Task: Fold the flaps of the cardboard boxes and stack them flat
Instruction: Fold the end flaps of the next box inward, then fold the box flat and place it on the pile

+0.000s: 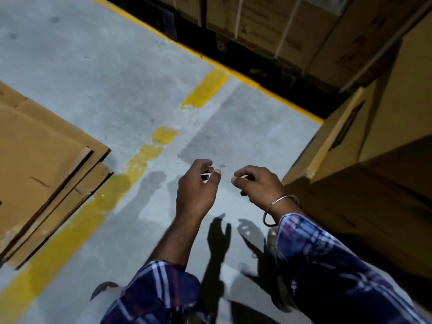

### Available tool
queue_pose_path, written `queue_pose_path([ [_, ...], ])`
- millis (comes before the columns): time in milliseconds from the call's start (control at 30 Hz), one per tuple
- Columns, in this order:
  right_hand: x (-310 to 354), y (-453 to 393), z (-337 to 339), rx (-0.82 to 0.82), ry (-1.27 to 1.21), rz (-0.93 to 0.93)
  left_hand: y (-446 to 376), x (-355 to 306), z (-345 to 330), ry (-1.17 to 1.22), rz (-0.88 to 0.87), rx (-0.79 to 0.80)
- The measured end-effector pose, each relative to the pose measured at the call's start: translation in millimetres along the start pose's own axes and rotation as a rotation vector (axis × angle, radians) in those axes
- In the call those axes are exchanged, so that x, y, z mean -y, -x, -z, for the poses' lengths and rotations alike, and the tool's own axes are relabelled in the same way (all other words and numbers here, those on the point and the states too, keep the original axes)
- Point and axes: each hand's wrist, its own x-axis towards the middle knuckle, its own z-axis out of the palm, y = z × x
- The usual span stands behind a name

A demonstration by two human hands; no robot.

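A stack of flattened brown cardboard boxes [42, 164] lies on the grey concrete warehouse floor [98, 66] at the left, its near corner overlapping a worn yellow painted floor line [88, 211] that runs diagonally up toward the middle. Just right of that line, a person's left hand [196, 188] hangs above the floor, fingers loosely curled and thumb near the fingertips, holding nothing; a rolled-up blue plaid sleeve [159, 293] covers the arm below. Beside it, close but not touching, the right hand [257, 183] hovers in the same relaxed curl, also empty, with a thin silver metal bangle [278, 206] around the wrist above a second plaid cuff. Both hands cast dark shadows on the concrete beneath them. At the right edge stand tall brown cardboard cartons [374, 160], well apart from the flattened stack. Across the top, beyond a solid yellow boundary line [233, 71], more strapped brown cartons [292, 26] sit in shadow.
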Motion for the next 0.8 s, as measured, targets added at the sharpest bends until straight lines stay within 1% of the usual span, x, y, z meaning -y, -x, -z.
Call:
queue_pose_path([
  [100,-16,21,25,-0.049,-0.004,0.045,21,-10,-9,-0.031,-0.052,0.037],
  [200,-23,49,53,-0.124,-0.045,0.100,48,-21,-2,-0.075,-0.130,0.084],
  [367,-29,131,98,-0.399,-0.226,0.270,120,-49,19,-0.065,-0.244,0.012],
  [467,-23,170,123,-0.520,-0.250,0.369,151,-80,20,-0.056,-0.316,0.040],
  [567,4,226,179,-0.705,-0.237,0.548,182,-142,14,-0.063,-0.476,0.054],
  [667,32,284,242,-0.979,-0.211,0.712,209,-215,7,-0.022,-0.647,0.099],
  [733,36,320,279,-1.168,-0.227,0.774,225,-261,1,0.048,-0.730,0.153],
  [800,31,347,314,-1.320,-0.244,0.788,237,-300,-6,0.088,-0.787,0.194],
])
